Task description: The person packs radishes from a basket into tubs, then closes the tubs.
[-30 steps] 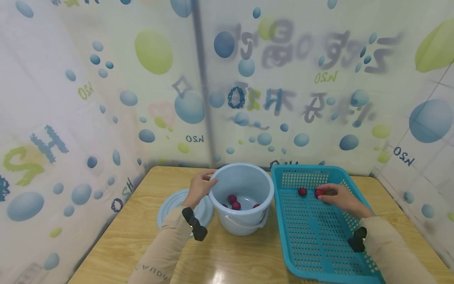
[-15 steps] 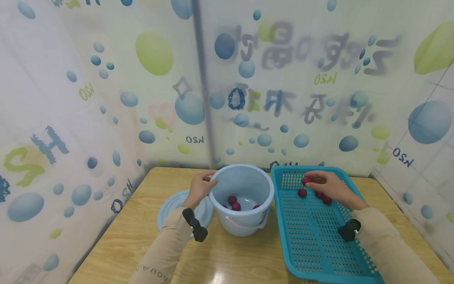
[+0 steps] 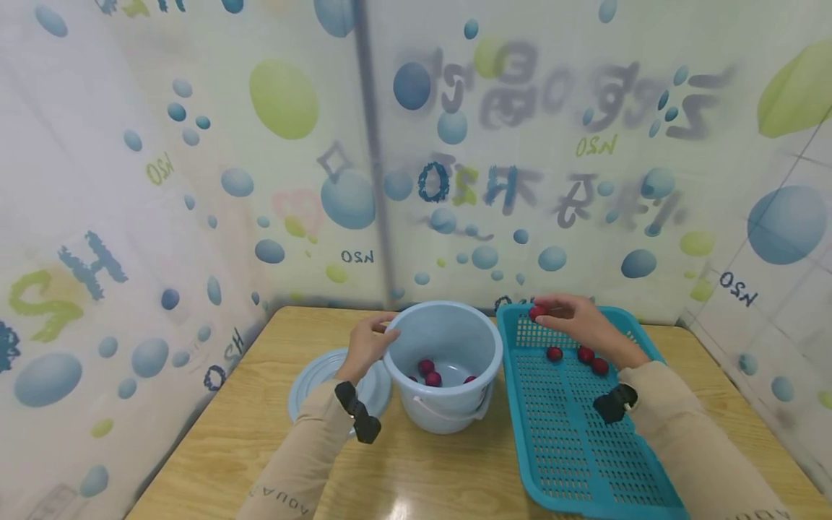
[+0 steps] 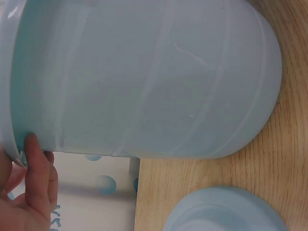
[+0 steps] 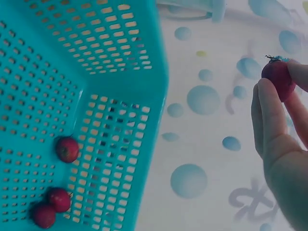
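Clearly, the right hand (image 3: 581, 323) pinches 1 round, tufted, dark red fruit (image 5: 279, 79); the left hand (image 3: 365, 347) grips a bucket (image 3: 455, 336).

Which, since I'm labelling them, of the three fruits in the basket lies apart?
The fruit nearest the bucket; it lies alone, the other two side by side.

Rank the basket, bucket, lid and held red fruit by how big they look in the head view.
1. Turquoise basket
2. Pale blue bucket
3. Lid, partly hidden
4. Red fruit in the right hand
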Demonstrator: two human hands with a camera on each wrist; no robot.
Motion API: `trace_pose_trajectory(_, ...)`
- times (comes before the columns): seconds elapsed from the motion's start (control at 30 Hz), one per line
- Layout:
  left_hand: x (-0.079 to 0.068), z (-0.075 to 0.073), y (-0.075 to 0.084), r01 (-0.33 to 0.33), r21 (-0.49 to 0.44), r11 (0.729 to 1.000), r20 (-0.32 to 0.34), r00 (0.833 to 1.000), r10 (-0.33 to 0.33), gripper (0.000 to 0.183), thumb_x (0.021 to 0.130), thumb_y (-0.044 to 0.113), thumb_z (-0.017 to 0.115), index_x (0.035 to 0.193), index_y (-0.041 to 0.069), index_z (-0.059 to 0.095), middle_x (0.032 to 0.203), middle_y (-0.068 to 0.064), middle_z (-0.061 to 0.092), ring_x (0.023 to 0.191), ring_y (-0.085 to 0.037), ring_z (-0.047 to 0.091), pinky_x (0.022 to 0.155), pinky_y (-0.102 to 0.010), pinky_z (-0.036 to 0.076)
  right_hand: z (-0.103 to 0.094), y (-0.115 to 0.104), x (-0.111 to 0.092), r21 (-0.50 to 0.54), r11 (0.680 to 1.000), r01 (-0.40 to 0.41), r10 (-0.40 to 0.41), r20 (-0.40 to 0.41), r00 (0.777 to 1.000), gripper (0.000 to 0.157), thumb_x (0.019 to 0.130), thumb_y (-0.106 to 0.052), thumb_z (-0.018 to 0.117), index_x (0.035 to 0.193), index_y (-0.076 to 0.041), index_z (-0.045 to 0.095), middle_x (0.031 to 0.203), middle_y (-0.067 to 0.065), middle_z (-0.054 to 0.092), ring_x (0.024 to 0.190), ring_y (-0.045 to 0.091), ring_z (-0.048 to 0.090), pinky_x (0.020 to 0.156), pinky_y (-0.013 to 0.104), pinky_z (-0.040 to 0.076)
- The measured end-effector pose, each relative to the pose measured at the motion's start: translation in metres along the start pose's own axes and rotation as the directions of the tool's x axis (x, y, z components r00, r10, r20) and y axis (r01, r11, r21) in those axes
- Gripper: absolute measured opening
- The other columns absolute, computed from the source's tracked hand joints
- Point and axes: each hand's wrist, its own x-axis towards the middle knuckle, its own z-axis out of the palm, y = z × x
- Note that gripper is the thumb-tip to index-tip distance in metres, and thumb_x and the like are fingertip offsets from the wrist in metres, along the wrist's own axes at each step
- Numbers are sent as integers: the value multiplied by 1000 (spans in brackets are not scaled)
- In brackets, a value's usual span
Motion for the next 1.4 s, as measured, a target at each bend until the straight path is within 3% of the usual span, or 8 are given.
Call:
trace_pose_trajectory(0.37, 1, 1, 0, 5, 11, 1000, 3, 1000, -5, 30, 81, 14, 62, 112, 12, 61, 97, -14, 57, 77, -22, 58, 60, -30, 51, 14, -22, 19, 31, 988, 148, -149, 20, 989, 44, 85, -24, 59, 120, 1, 50, 115, 18, 54, 106, 33, 51, 86, 46, 43)
trace_pose_trajectory(0.87, 1, 0, 1, -1, 20, 1000, -1, 1000, 1, 30, 81, 14, 62, 111, 12, 61, 97, -13, 58, 82, -23, 57, 62, -30, 51, 38, -55, 39, 89, 979, 183, -190, 70, 979, 41, 83, -17, 61, 119, 0, 52, 113, 17, 56, 103, 32, 53, 85, 47, 43)
trace_pose_trajectory(1.13, 3, 0, 1, 1, 26, 1000, -8, 1000, -1, 30, 80, 13, 63, 111, 13, 61, 96, -13, 58, 82, -23, 58, 61, -30, 51, 52, -61, 51, 54, 979, 197, -202, 128, 971, 40, 83, -15, 61, 118, 3, 52, 111, 17, 57, 102, 30, 54, 86, 43, 43)
trace_pose_trajectory(1.4, 2, 0, 1, 6, 13, 1000, -6, 1000, -5, 30, 80, 12, 63, 110, 13, 62, 96, -13, 59, 80, -23, 58, 61, -30, 51, 64, -66, 54, 13, 987, 158, -159, 146, 977, 36, 82, -10, 61, 115, 3, 54, 109, 16, 58, 102, 30, 55, 86, 41, 44)
